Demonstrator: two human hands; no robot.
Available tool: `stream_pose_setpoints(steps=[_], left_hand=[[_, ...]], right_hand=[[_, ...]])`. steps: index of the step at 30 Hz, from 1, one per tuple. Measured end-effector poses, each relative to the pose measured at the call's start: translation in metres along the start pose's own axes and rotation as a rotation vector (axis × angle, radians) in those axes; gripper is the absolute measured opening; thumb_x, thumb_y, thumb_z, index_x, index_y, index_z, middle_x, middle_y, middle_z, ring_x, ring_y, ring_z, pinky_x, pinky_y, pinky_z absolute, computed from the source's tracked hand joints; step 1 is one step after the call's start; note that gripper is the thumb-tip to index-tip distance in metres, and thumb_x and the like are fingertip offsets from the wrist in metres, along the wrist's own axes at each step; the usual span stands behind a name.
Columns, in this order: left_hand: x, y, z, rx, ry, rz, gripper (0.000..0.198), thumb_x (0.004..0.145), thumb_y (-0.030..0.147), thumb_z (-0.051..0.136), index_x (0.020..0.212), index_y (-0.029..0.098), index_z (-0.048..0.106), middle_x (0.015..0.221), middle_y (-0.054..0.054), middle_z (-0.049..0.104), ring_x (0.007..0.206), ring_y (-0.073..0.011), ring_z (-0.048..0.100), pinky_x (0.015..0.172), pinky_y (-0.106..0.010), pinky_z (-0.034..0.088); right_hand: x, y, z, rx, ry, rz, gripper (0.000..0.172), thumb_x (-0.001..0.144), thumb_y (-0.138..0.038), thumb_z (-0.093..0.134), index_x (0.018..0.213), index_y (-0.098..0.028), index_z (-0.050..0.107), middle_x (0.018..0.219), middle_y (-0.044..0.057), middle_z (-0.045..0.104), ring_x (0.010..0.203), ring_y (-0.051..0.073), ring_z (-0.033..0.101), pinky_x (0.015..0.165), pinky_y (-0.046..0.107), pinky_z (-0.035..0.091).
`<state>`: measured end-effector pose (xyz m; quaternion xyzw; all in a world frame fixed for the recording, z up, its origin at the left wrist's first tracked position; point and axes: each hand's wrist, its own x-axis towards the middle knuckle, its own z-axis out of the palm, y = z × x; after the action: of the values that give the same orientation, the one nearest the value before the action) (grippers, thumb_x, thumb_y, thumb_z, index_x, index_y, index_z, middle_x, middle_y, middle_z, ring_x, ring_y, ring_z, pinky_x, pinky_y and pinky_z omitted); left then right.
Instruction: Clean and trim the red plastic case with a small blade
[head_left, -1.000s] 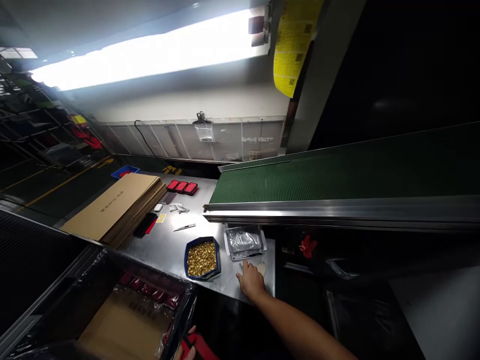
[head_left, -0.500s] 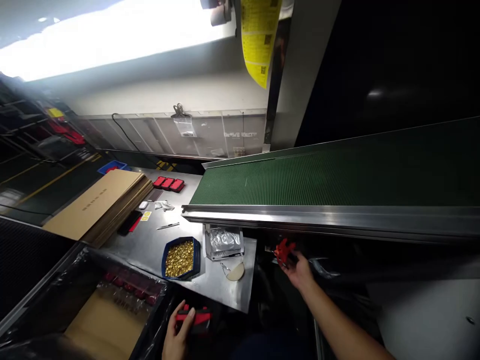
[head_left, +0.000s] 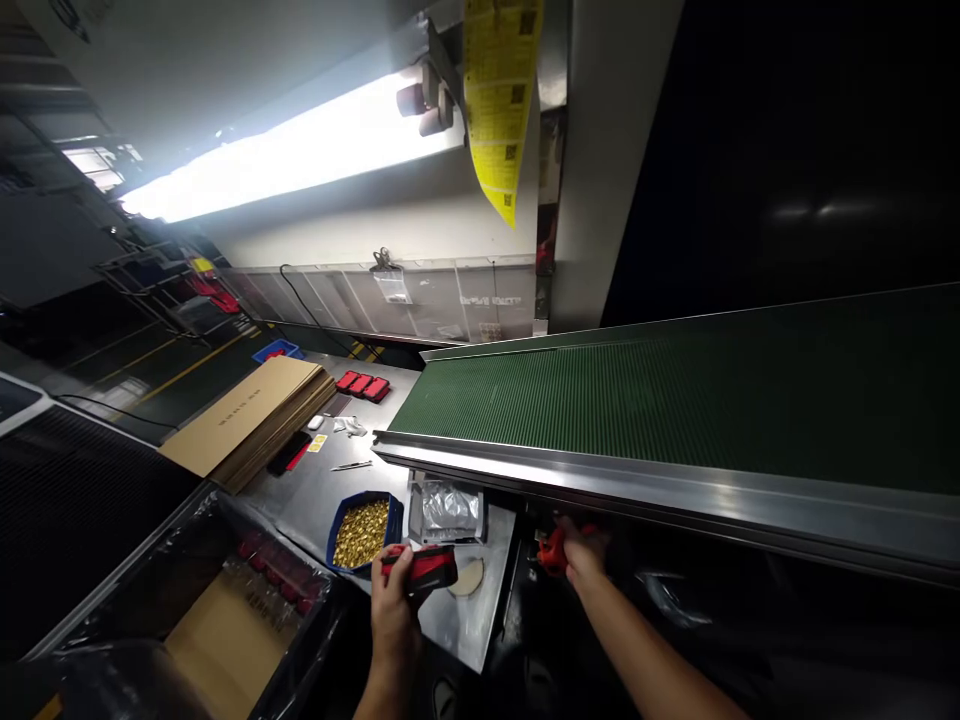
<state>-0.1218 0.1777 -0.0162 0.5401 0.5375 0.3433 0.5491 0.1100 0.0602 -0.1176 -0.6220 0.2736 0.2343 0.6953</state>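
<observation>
My left hand [head_left: 393,590] is closed around a red and black part [head_left: 429,568], held over the front of the metal table beside a blue bin [head_left: 334,545] of small gold-coloured pieces. Under the edge of the green conveyor, my right hand [head_left: 585,556] grips a red tool-like object [head_left: 552,553]; its far end is dark and hard to make out. A round beige disc [head_left: 468,578] lies on the table just right of the red and black part. Behind it sits a tray with clear plastic bags [head_left: 451,512].
The green conveyor [head_left: 525,395] slopes across the right, its metal rail [head_left: 570,470] above my right hand. Flat cardboard [head_left: 247,410] is stacked at the left. A lined box [head_left: 225,640] stands front left. Several red parts [head_left: 363,385] lie at the table's back.
My left hand has risen with the red and black part from below the table edge to above it. My right hand still holds the red object, now turned and nearer the rail. The view has shifted.
</observation>
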Motion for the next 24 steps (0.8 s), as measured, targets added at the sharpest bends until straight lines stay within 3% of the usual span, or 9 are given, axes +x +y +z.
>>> stream_pose_setpoints(steps=[2, 6, 9, 13, 15, 17, 20, 22, 24], left_hand=[[0.004, 0.005, 0.002, -0.066, -0.130, -0.041, 0.055, 0.087, 0.061, 0.056, 0.120, 0.019, 0.045, 0.123, -0.015, 0.060, 0.107, -0.0336, 0.066, 0.088, -0.049, 0.058], [0.002, 0.024, -0.002, -0.046, -0.186, 0.043, 0.071, 0.066, 0.053, 0.086, 0.120, 0.017, 0.058, 0.129, -0.014, 0.056, 0.120, -0.0339, 0.058, 0.104, -0.040, 0.050], [-0.001, 0.041, -0.011, -0.051, -0.335, 0.047, 0.065, 0.084, 0.060, 0.064, 0.133, 0.020, 0.052, 0.138, -0.016, 0.052, 0.114, -0.0341, 0.062, 0.096, -0.044, 0.054], [0.003, 0.056, -0.017, 0.558, -0.769, 0.235, 0.042, 0.071, 0.027, 0.075, 0.114, 0.026, 0.070, 0.147, -0.007, 0.047, 0.118, -0.0308, 0.058, 0.101, -0.037, 0.046], [0.005, 0.055, -0.012, 0.593, -0.763, 0.242, 0.036, 0.065, 0.023, 0.080, 0.100, 0.023, 0.073, 0.134, -0.007, 0.054, 0.111, -0.0289, 0.058, 0.099, -0.035, 0.044], [0.005, 0.048, -0.003, 0.415, -0.589, 0.202, 0.036, 0.069, 0.034, 0.084, 0.097, 0.018, 0.068, 0.121, -0.010, 0.055, 0.110, -0.0280, 0.056, 0.099, -0.034, 0.044], [0.002, 0.039, 0.011, 0.200, -0.407, 0.100, 0.053, 0.089, 0.061, 0.063, 0.116, 0.019, 0.048, 0.117, -0.011, 0.051, 0.112, -0.0259, 0.057, 0.099, -0.036, 0.047], [-0.001, 0.040, 0.015, 0.092, -0.459, 0.036, 0.059, 0.092, 0.071, 0.049, 0.123, 0.022, 0.037, 0.129, -0.012, 0.047, 0.116, -0.0250, 0.058, 0.098, -0.036, 0.050], [-0.003, 0.044, 0.014, 0.056, -0.629, 0.017, 0.066, 0.083, 0.076, 0.059, 0.117, 0.021, 0.044, 0.134, -0.012, 0.046, 0.114, -0.0267, 0.059, 0.095, -0.036, 0.052]], right_hand=[[-0.004, -0.005, 0.001, 0.025, -0.001, 0.031, 0.060, 0.083, -0.013, 0.072, 0.131, -0.016, 0.036, 0.085, -0.004, 0.054, 0.063, 0.007, 0.055, 0.054, 0.018, 0.051], [-0.010, -0.010, 0.001, 0.043, -0.020, 0.058, 0.062, 0.083, -0.012, 0.073, 0.132, -0.016, 0.035, 0.083, -0.004, 0.054, 0.061, 0.007, 0.056, 0.054, 0.019, 0.052], [-0.011, -0.011, 0.000, 0.033, -0.020, 0.081, 0.061, 0.083, -0.014, 0.073, 0.131, -0.016, 0.035, 0.077, -0.007, 0.052, 0.055, 0.007, 0.053, 0.050, 0.019, 0.050], [-0.012, -0.013, 0.000, 0.029, -0.033, 0.087, 0.059, 0.084, -0.014, 0.071, 0.130, -0.016, 0.035, 0.075, -0.007, 0.050, 0.054, 0.006, 0.052, 0.047, 0.017, 0.048], [-0.011, -0.013, 0.000, 0.032, -0.039, 0.079, 0.058, 0.084, -0.014, 0.071, 0.130, -0.017, 0.034, 0.076, -0.007, 0.050, 0.055, 0.006, 0.053, 0.047, 0.016, 0.048], [-0.010, -0.011, 0.000, 0.038, -0.035, 0.070, 0.059, 0.084, -0.014, 0.071, 0.129, -0.016, 0.034, 0.077, -0.006, 0.051, 0.056, 0.006, 0.054, 0.047, 0.016, 0.049], [-0.009, -0.009, 0.000, 0.043, -0.029, 0.064, 0.058, 0.082, -0.013, 0.071, 0.127, -0.016, 0.034, 0.074, -0.007, 0.052, 0.053, 0.006, 0.053, 0.045, 0.015, 0.048], [-0.007, -0.007, 0.001, 0.045, -0.037, 0.066, 0.056, 0.083, -0.014, 0.072, 0.125, -0.017, 0.035, 0.071, -0.008, 0.051, 0.050, 0.007, 0.053, 0.044, 0.016, 0.047], [-0.006, -0.005, 0.001, 0.045, -0.037, 0.063, 0.054, 0.083, -0.014, 0.072, 0.123, -0.017, 0.036, 0.070, -0.009, 0.051, 0.049, 0.007, 0.054, 0.043, 0.016, 0.047]])
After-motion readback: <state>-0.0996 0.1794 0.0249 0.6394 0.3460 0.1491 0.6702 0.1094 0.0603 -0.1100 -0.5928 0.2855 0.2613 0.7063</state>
